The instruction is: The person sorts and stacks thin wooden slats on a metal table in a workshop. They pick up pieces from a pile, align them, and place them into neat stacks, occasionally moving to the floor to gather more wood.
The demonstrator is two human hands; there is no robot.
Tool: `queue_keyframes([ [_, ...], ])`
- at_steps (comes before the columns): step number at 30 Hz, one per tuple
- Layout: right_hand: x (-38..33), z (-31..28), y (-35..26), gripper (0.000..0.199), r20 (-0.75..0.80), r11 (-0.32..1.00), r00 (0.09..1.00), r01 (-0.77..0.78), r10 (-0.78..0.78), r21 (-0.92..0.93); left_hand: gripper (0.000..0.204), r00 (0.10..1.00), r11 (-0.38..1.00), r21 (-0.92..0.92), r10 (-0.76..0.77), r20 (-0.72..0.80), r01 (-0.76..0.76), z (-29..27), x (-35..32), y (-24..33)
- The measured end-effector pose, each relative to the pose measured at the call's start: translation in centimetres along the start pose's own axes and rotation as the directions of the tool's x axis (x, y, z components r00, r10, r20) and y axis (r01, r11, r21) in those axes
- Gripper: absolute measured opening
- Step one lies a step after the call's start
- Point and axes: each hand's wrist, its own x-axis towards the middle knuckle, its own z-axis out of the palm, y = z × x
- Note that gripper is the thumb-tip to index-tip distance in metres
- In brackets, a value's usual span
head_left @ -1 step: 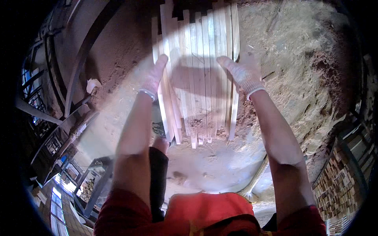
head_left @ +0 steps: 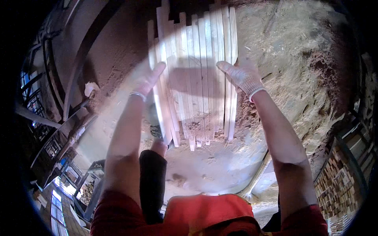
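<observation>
Pale wooden strips [head_left: 195, 51] lie side by side in a long bundle in front of me, their near ends uneven. Sawdust sprinkles the lower part of the bundle. My left hand [head_left: 149, 78], in a light knit glove, grips its left edge with the thumb on top. At the right edge, my gloved right hand [head_left: 242, 74] holds on the same way, thumb laid over the outer strips. The other fingers of both hands are mostly hidden along the sides, and the left hand is slightly blurred.
Sawdust and dirt cover the ground [head_left: 291, 70]. Dark metal framework [head_left: 78, 67] curves along the left. A large stack of cut wood [head_left: 338, 181] stands at the lower right. My dark-clad leg [head_left: 152, 181] is below the bundle's left side.
The bundle has shifted slightly left at its far end. My left hand has moved a little left and nearer to me; the right hand has hardly moved. More of my leg shows.
</observation>
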Motion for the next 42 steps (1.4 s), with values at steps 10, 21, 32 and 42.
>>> queue_keyframes([
  [10,-2.0,-2.4,-0.1,0.070,0.293,0.918,0.950,-0.210,0.110,0.336,0.067,0.979,0.410,-0.900,-0.190,0.075,0.148,5.4,0.1,-2.7],
  [21,-21.2,-14.6,8.8,0.072,0.018,0.900,0.954,-0.290,0.300,0.325,0.113,0.926,0.704,-0.637,0.375,-0.042,-0.314,3.7,-21.2,9.8],
  [32,-46.8,-40.6,-2.0,0.085,-0.150,0.584,0.970,0.010,0.191,0.812,0.094,0.843,0.542,-0.668,0.471,-0.260,-0.509,-12.4,-50.6,21.6],
  [42,-54.7,-61.8,-39.8,0.059,-0.496,0.765,0.753,0.598,-0.433,0.240,0.109,0.618,0.354,-0.520,0.273,-0.737,-0.777,-45.6,-64.4,19.3],
])
